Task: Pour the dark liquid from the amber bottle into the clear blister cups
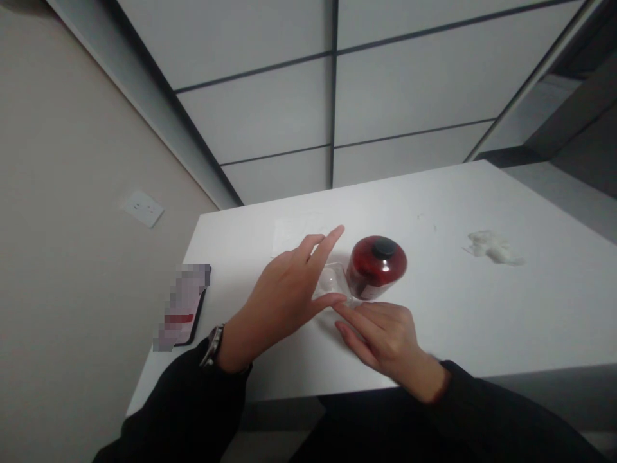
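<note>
My left hand point(292, 286) is open above the table, its index finger pointing away and its thumb stretched to the right. Just beyond that thumb lies a small clear plastic container point(341, 278) with a pale round shape in it; my left hand covers part of it. My right hand point(385, 334) has its index finger stretched out so that the tip meets my left thumb tip. Its thumb is held apart, and I see nothing in it. Close behind my right hand stands a dark red translucent bottle point(376, 269) with a black cap.
A phone point(186, 305), partly blurred out, lies at the left edge of the white table point(463, 321). Crumpled white material point(494, 247) is on the right side. Behind my left hand lies a pale sheet point(289, 233). A wall with a socket point(144, 208) borders the left.
</note>
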Demonstrator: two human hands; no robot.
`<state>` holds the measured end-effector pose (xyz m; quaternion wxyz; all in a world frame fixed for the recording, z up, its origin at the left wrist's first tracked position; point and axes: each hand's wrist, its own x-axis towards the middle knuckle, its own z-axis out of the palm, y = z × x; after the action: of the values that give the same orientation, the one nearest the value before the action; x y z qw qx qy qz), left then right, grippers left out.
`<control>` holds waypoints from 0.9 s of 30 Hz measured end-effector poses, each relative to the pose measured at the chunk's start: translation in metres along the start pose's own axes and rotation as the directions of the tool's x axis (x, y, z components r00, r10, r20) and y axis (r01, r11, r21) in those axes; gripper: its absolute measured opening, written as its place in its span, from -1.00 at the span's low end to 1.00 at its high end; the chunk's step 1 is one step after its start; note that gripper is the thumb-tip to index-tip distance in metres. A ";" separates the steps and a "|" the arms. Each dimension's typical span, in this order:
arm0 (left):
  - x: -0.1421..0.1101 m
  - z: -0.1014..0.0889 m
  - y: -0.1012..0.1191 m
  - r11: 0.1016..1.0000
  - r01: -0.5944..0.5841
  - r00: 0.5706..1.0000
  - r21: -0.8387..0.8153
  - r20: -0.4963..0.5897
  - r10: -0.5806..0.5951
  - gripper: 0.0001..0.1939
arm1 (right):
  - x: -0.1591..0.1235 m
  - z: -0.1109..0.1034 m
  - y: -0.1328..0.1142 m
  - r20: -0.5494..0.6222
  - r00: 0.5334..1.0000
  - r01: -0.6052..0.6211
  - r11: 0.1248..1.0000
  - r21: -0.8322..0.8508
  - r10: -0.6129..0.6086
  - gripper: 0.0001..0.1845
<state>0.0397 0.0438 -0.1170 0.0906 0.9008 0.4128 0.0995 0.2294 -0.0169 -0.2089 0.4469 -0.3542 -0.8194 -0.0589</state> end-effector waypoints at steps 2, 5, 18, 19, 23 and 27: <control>0.001 0.001 0.001 1.000 0.001 1.000 -0.008 0.021 -0.001 -0.16 | 0.000 0.000 0.000 0.011 1.000 -0.003 1.000 0.006 0.003 -0.76; -0.001 0.000 0.000 0.991 -0.111 0.993 -0.079 0.021 0.113 -0.15 | 0.000 -0.001 0.001 0.021 1.000 -0.008 1.000 0.006 0.008 -0.72; 0.008 0.005 0.004 0.973 0.162 0.986 0.167 -0.065 -0.153 0.01 | -0.001 -0.001 0.001 0.012 1.000 -0.011 0.999 0.033 0.011 -0.73; 0.007 0.005 0.004 0.975 0.152 0.988 0.162 -0.064 -0.143 -0.03 | -0.001 -0.001 0.001 0.010 1.000 -0.011 0.999 0.031 0.011 -0.73; 0.001 0.002 -0.001 0.993 0.077 0.997 0.089 -0.019 -0.076 -0.12 | -0.001 0.000 0.001 0.009 1.000 -0.020 0.999 0.024 0.020 -0.74; -0.003 0.003 -0.004 0.998 -0.039 0.999 -0.040 -0.008 0.039 -0.14 | -0.001 0.000 0.001 0.012 1.000 -0.011 1.000 0.017 0.011 -0.75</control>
<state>0.0354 0.0442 -0.1209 0.1051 0.9064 0.3933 0.1128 0.2305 -0.0164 -0.2102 0.4454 -0.3551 -0.8206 -0.0472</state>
